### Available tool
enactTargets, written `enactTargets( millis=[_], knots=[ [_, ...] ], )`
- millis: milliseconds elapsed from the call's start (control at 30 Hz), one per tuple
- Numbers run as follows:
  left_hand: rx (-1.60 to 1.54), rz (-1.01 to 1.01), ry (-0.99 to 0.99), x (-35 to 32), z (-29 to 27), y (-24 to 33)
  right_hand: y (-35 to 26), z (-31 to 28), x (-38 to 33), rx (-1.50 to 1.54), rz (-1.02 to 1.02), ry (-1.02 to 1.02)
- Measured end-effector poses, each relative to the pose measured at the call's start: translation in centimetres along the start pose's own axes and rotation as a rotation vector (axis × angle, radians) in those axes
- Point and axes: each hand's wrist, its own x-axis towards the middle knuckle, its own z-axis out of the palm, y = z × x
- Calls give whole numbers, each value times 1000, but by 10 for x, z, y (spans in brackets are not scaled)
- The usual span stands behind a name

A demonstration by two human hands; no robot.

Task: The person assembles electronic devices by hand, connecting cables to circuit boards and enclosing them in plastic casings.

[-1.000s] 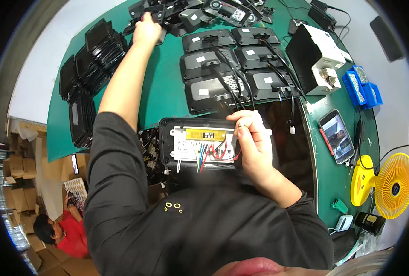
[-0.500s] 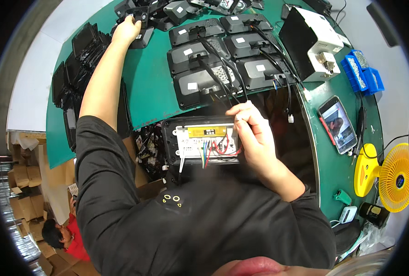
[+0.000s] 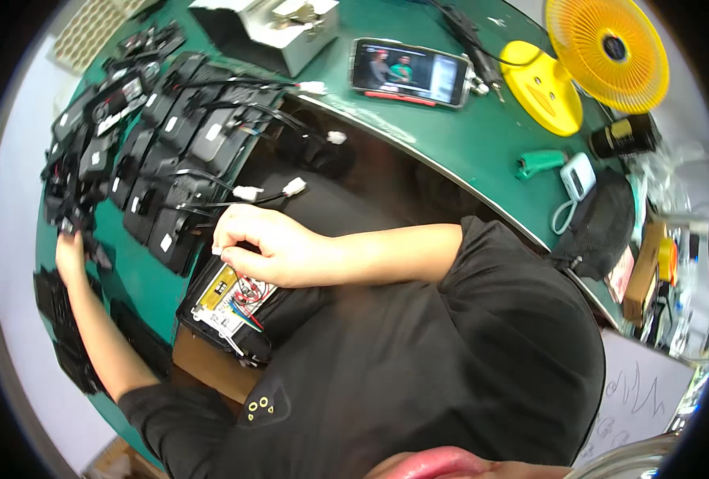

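My left hand [image 3: 70, 254] reaches to the far left of the bench. Its fingers close on a black plastic part [image 3: 75, 217] at the edge of a loose pile; blur hides the exact grip. My right hand [image 3: 262, 246] is bent over an open black housing [image 3: 191, 310] in front of my body. Thumb and fingertips are pinched together around something small and whitish that I cannot make out. Inside the housing lie a white circuit board [image 3: 217, 297], a yellow strip [image 3: 225, 285] and coloured wires [image 3: 250, 294].
Black housings [image 3: 180, 120] stand in rows on the green bench [image 3: 135, 275], their cables ending in white connectors [image 3: 294, 186]. Stacked black pieces [image 3: 71, 339] lie at left. A phone [image 3: 408, 73], a yellow fan [image 3: 607, 52], a green tool [image 3: 539, 164] and a white box [image 3: 310, 40] sit beyond.
The view has swung right, so the bench appears turned and shifted left. My left hand remains at the black pile, and my right hand stays pinched by the open housing.
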Motion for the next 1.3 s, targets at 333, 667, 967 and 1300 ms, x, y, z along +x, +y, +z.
enactTargets(
  millis=[333,667,967,1300],
  knots=[
    [-726,323,84,-218,-110,129,60,-59,-57,-98,0,148],
    [-1520,84,-488,-337,-52,273,107,-107,-89,-112,123,330],
    [-1640,21,-569,-330,0,316,75,-107,-89,-535,22,440],
    [-1785,-91,-567,-327,11,317,42,-90,-66,-345,-11,298]
  ],
)
